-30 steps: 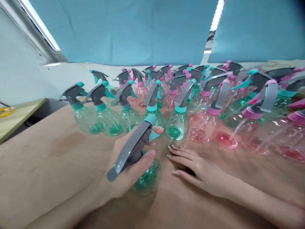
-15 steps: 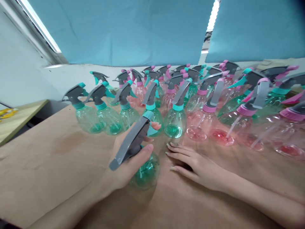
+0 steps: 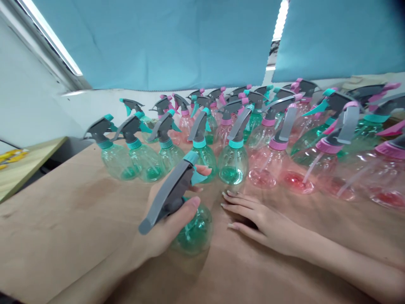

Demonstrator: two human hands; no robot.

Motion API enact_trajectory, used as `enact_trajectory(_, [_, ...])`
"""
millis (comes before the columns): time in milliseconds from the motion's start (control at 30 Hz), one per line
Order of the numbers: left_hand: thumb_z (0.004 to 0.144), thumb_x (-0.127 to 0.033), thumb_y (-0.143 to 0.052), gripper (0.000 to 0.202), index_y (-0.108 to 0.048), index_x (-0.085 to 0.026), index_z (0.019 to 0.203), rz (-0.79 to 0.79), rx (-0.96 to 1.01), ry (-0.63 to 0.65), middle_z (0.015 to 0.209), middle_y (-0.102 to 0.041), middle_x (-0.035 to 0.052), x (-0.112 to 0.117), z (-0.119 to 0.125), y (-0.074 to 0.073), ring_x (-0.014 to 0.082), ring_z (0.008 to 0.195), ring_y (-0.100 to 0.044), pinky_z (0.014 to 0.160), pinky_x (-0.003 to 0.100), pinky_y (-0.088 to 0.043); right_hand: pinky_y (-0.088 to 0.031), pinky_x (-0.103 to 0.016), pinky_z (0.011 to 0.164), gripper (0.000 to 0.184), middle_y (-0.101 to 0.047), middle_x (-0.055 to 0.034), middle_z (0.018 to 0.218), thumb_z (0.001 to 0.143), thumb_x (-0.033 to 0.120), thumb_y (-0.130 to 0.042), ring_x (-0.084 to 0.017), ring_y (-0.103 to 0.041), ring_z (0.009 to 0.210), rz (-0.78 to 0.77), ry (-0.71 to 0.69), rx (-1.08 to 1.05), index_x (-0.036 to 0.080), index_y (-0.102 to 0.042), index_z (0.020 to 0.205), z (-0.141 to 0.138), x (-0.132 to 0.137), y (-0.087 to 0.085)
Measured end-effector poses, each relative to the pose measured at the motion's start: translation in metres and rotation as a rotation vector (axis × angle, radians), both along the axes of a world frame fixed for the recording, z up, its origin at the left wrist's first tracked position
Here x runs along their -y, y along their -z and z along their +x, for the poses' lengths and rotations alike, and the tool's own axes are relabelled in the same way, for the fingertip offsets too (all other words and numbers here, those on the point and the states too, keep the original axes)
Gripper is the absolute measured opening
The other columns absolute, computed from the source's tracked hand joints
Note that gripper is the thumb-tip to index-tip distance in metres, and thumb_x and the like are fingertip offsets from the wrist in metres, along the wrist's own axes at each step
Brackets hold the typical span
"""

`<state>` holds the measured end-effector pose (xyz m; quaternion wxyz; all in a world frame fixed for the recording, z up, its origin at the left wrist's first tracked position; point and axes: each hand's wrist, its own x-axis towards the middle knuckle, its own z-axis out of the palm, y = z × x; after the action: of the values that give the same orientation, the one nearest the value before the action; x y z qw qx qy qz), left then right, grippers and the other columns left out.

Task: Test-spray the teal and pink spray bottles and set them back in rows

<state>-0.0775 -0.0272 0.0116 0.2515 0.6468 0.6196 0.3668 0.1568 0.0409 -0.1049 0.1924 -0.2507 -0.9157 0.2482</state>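
Note:
My left hand [image 3: 164, 223] is wrapped round the neck of a green spray bottle [image 3: 193, 230] with a grey trigger head and teal nozzle; the bottle stands on the brown table [image 3: 63, 223], and my thumb and a fingertip reach past the trigger. My right hand [image 3: 256, 219] lies flat on the table just right of that bottle, fingers stretched out and holding nothing. Straight behind both hands stands a row of green spray bottles [image 3: 232, 162].
Several green and pink spray bottles [image 3: 278, 143] crowd the far and right parts of the table. A lower wooden surface [image 3: 19, 169] with a yellow item lies at the left. Blue blinds [image 3: 164, 42] hang behind.
The view has shifted slightly. My left hand keeps its grip on the green bottle, and my right hand stays flat in the same place.

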Motion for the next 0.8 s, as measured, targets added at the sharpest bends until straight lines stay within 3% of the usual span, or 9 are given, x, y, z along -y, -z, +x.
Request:
enact_trajectory(333, [0.083, -0.039, -0.058, 0.031, -0.068, -0.034, 0.111, -0.046, -0.048, -0.016, 0.079, -0.076, -0.0004, 0.002, 0.001, -0.004, 0.0258, 0.091, -0.072, 0.086, 0.039, -0.055, -0.038, -0.045, 0.115, 0.045, -0.049, -0.0076, 0.149, 0.099, 0.039, -0.050, -0.024, -0.041, 0.140, -0.012, -0.005, -0.038, 0.020, -0.054, 0.140, 0.001, -0.001, 0.001])
enact_trajectory(500, [0.081, -0.038, -0.059, 0.036, -0.066, -0.032, 0.116, -0.017, -0.061, -0.009, 0.089, -0.077, -0.0001, 0.003, -0.002, -0.004, 0.0251, 0.095, -0.070, 0.082, 0.035, -0.056, -0.037, -0.045, 0.116, 0.046, -0.049, -0.0083, 0.150, 0.101, 0.041, -0.047, -0.023, -0.040, 0.141, -0.012, -0.008, -0.004, 0.018, -0.053, 0.140, 0.000, 0.000, -0.001])
enact_trajectory(567, [0.082, -0.036, -0.058, 0.036, -0.066, -0.031, 0.116, 0.004, -0.067, 0.009, 0.091, -0.078, 0.0000, 0.003, -0.003, -0.004, 0.0254, 0.097, -0.070, 0.079, 0.033, -0.056, -0.037, -0.046, 0.116, 0.046, -0.049, -0.0081, 0.149, 0.100, 0.041, -0.048, -0.024, -0.040, 0.141, -0.017, -0.007, -0.011, 0.019, -0.053, 0.140, 0.000, 0.000, -0.001])
enact_trajectory(700, [0.082, -0.031, -0.054, 0.034, -0.068, -0.030, 0.113, -0.013, -0.017, 0.094, 0.087, -0.078, -0.0012, 0.001, -0.004, -0.008, 0.0260, 0.096, -0.070, 0.089, 0.038, -0.052, -0.037, -0.047, 0.115, 0.045, -0.049, -0.0074, 0.150, 0.100, 0.041, -0.049, -0.024, -0.040, 0.141, -0.023, 0.000, -0.023, 0.021, -0.053, 0.140, 0.000, 0.000, -0.001])
enact_trajectory(800, [0.078, -0.028, -0.054, 0.034, -0.068, -0.030, 0.110, -0.053, 0.012, 0.142, 0.085, -0.077, -0.0007, -0.001, -0.004, -0.010, 0.0270, 0.095, -0.069, 0.085, 0.040, -0.052, -0.038, -0.047, 0.115, 0.043, -0.050, -0.0072, 0.149, 0.100, 0.040, -0.050, -0.025, -0.041, 0.140, -0.030, 0.006, -0.034, 0.023, -0.054, 0.140, 0.000, 0.001, -0.002])
